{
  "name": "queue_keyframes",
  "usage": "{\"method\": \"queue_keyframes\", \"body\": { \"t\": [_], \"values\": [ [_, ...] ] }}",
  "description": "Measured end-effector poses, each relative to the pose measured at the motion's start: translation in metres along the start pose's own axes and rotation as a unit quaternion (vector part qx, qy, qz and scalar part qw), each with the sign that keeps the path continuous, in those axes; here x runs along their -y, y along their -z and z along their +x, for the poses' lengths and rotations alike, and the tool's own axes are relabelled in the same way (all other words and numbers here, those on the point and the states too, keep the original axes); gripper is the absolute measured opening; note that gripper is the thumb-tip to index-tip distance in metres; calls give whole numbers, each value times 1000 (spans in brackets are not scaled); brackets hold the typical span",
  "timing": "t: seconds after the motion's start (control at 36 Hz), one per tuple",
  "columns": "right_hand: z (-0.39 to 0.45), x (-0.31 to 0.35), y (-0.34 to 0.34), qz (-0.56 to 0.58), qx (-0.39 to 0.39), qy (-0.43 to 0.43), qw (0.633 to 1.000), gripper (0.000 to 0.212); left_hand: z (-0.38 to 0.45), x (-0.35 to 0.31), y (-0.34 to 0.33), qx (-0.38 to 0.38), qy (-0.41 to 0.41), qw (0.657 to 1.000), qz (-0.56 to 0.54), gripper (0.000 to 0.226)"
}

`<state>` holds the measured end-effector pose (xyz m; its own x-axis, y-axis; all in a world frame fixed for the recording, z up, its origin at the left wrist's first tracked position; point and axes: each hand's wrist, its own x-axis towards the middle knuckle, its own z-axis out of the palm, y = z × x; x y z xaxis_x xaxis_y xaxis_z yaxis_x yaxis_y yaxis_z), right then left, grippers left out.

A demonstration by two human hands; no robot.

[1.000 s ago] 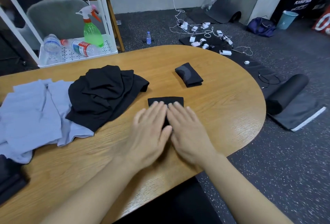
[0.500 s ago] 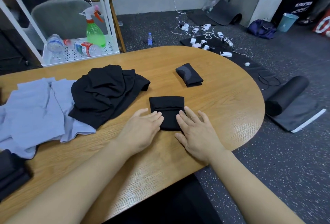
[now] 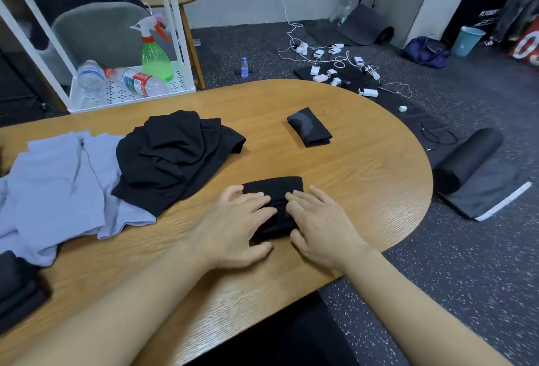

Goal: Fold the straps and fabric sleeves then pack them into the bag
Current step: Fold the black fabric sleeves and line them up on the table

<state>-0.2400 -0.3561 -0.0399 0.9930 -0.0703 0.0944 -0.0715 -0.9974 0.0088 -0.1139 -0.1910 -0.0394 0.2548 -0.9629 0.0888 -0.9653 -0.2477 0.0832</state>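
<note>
Black fabric sleeve (image 3: 272, 190), partly folded, lies on the wooden worktop (image 3: 364, 179) just ahead of you, and both your hands are on it. Your left hand (image 3: 233, 225) covers its left half with fingers (image 3: 256, 201) curled down into the cloth and the thumb tucked against the near edge; your right hand (image 3: 320, 225) does the same on the right half, fingers (image 3: 303, 198) bent and bunching the fabric at the middle fold (the two sets of fingertips sit just beside each other). At 12 o'clock from the sleeve, well apart, rests a folded black piece (image 3: 309, 131) with a grey mark on top. At 10 o'clock a heap of black cloth (image 3: 175, 155) overlaps a pale blue garment (image 3: 55, 185) spread toward 9 o'clock. A dark folded item (image 3: 17, 287) sits at the worktop's left near edge. Beyond the worktop, a white shelf (image 3: 131, 91) carries a green spray bottle (image 3: 156, 59) and plastic bottles lying down.
</note>
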Motion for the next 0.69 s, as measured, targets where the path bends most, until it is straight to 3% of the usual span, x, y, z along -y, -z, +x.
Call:
{"method": "queue_keyframes", "body": {
  "t": [0.08,0.17,0.25,0.33,0.5,0.58,0.69],
  "values": [
    [-1,-5,3,92,21,-23,995,40,-5,3,-4,-16,19,999,-26,49],
    [2,-18,3,237,40,-90,966,23,-7,6,-6,-66,69,984,-153,40],
    [17,-30,13,379,-5,-172,909,6,4,11,5,-56,171,927,-328,24],
    [38,-39,24,454,-5,-238,859,19,21,20,16,-50,283,874,-391,39],
    [67,-43,5,432,-10,-325,841,34,41,24,11,-65,397,831,-385,35],
    [70,-40,-3,392,-25,-359,846,38,47,24,3,-68,427,829,-355,31],
    [68,-32,-6,309,-27,-387,869,26,49,20,3,-73,442,834,-322,15]
  ]
}}
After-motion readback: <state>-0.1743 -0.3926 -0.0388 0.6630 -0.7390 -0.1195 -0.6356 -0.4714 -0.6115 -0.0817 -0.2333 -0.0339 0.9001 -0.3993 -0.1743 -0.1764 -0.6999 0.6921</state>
